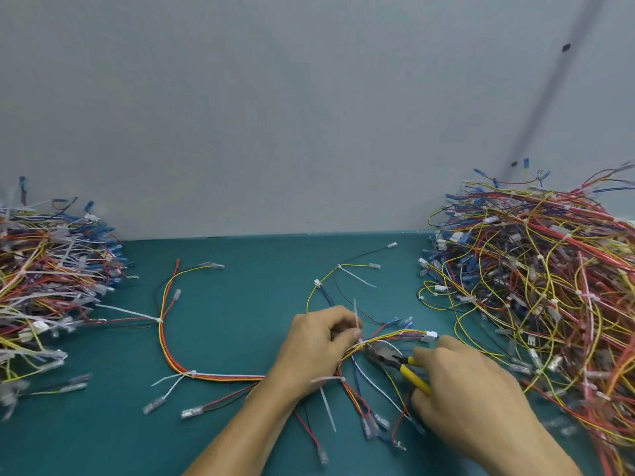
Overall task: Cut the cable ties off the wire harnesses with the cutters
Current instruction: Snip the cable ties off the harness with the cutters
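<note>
The cutters (388, 358) are gripped by their yellow handles in the right hand (470, 389), just left of the large harness heap (536, 276). Their long axis is laid diagonally, nose pointed up-left at a white cable tie (357, 317). The wire harness (220, 376) is pinched beside that tie by the left hand (316, 348).

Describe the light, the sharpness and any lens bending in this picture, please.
Head view: soft, even light, no glare; the right hand and cutters are slightly blurred; the left wire harness pile smears toward the frame edge; the table has a far edge that looks nearly straight.
</note>
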The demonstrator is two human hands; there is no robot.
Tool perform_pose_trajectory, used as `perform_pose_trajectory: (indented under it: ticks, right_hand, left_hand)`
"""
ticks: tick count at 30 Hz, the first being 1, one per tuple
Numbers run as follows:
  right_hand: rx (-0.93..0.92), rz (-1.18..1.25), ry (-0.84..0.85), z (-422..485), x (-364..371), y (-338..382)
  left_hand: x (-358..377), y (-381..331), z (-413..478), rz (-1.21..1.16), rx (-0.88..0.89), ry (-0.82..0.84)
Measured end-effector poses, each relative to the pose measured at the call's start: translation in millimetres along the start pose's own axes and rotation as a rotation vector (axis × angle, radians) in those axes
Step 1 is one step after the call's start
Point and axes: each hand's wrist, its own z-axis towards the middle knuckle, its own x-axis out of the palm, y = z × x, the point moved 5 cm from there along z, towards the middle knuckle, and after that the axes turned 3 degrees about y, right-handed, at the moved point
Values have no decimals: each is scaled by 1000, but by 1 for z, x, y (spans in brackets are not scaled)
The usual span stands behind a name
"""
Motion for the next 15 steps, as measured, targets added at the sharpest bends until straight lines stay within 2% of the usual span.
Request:
perform_pose_trajectory:
  ticks: [15]
  right_hand:
    - [-2,-45,-6,1,-2,7]
  left_hand:
    - [-1,3,0,16,33,31]
